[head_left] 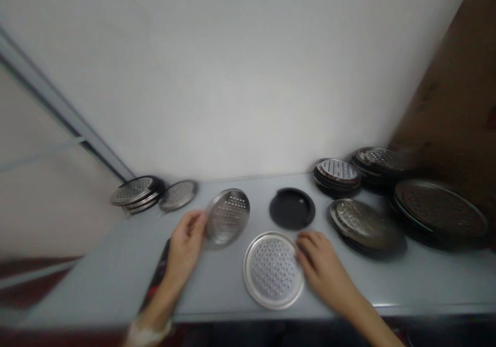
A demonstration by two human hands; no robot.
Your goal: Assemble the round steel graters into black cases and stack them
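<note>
My left hand [188, 241] pinches the left rim of a round metal grater plate [228, 217], which is tilted above the table and blurred. My right hand [320, 264] has its fingers curled at the right edge of a second round grater plate [274, 270], close to the table's front edge. Raised holes cover the middle of that plate, and its smooth rim faces up. Behind it, between my two hands, lies a round black tray [292, 209]. A dark object with a red patch [154, 285] shows partly behind my left forearm.
Grater plates are stacked [135, 192] at the far left, with a single plate [178, 195] beside them. More stacks stand at the right: a small one [337, 174], a leaning one [360, 223] and large dark round plates [437, 212]. A white wall [248, 78] rises behind the table.
</note>
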